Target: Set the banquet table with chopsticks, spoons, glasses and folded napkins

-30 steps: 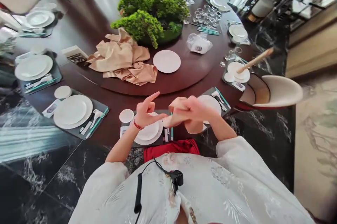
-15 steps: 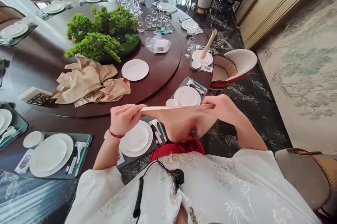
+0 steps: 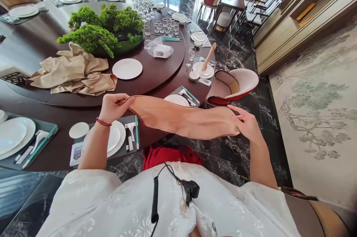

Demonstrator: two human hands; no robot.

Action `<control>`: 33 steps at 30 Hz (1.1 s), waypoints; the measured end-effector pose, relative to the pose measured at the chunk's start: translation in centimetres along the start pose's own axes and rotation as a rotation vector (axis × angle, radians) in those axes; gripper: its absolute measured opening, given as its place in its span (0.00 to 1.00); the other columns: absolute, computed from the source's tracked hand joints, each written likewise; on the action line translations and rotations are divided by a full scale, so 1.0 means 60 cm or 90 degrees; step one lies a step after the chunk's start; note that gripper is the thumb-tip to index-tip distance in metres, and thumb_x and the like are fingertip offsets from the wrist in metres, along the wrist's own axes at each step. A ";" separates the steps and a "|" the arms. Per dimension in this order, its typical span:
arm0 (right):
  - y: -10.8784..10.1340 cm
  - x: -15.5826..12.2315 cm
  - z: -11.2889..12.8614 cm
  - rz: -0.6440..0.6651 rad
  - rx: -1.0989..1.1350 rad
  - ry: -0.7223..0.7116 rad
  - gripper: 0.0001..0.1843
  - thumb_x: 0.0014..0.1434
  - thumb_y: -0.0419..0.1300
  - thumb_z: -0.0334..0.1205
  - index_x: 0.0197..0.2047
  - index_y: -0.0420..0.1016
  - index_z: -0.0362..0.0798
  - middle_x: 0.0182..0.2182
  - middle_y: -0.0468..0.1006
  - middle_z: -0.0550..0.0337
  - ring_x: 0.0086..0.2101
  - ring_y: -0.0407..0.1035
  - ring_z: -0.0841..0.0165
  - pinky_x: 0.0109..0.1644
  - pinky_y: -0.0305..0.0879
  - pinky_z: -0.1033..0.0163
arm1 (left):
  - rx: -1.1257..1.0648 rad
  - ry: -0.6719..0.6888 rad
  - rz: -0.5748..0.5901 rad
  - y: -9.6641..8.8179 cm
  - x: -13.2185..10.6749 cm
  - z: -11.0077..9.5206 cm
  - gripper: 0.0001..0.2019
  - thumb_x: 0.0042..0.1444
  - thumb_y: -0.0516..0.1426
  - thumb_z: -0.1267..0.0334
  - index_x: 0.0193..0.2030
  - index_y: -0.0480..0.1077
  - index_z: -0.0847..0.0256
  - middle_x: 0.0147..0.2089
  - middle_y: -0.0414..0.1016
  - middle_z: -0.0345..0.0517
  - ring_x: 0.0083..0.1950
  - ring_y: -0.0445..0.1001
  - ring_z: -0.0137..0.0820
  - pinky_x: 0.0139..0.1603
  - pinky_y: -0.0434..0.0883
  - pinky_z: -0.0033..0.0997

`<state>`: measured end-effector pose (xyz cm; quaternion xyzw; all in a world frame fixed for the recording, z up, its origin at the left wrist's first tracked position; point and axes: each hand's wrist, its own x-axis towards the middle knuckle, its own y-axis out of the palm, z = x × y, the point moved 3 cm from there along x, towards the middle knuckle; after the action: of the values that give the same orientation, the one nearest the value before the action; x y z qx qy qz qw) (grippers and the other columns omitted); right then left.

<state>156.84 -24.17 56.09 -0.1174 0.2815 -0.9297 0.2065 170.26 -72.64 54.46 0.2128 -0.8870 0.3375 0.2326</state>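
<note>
A peach-beige cloth napkin (image 3: 184,118) is spread lengthwise between my two hands, in front of my body and partly over the table edge. My left hand (image 3: 113,108) pinches its left end. At the other end, my right hand (image 3: 247,122) grips the cloth between thumb and fingers. Below my left forearm lies a place setting with stacked white plates (image 3: 119,138), partly covered by the arm. Beyond the napkin, another white plate (image 3: 178,100) is half hidden by it. A heap of crumpled beige napkins (image 3: 75,71) rests on the turntable to the left.
On the dark round turntable (image 3: 156,81) are a white plate (image 3: 127,68), a green miniature tree arrangement (image 3: 103,29), a plastic bag (image 3: 159,48) and several glasses (image 3: 167,27). A rolled napkin (image 3: 209,57) stands on a plate at right, near a chair (image 3: 237,83).
My hands have moved farther apart. The napkin, earlier pulled taut along its top edge with cloth hanging below, is now opened into a wide band. The view has turned to the right.
</note>
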 end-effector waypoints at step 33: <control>0.275 0.136 0.272 0.188 -0.039 -0.358 0.18 0.69 0.61 0.54 0.38 0.81 0.49 0.35 0.84 0.59 0.36 0.74 0.68 0.45 0.65 0.65 | -0.169 -0.022 0.057 0.087 -0.009 -0.161 0.25 0.70 0.52 0.47 0.37 0.79 0.66 0.23 0.68 0.40 0.23 0.60 0.23 0.26 0.58 0.25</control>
<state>160.29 -48.05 60.77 -0.3339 0.2555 -0.8116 0.4055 170.51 -62.24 57.96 0.1461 -0.9362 0.2238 0.2280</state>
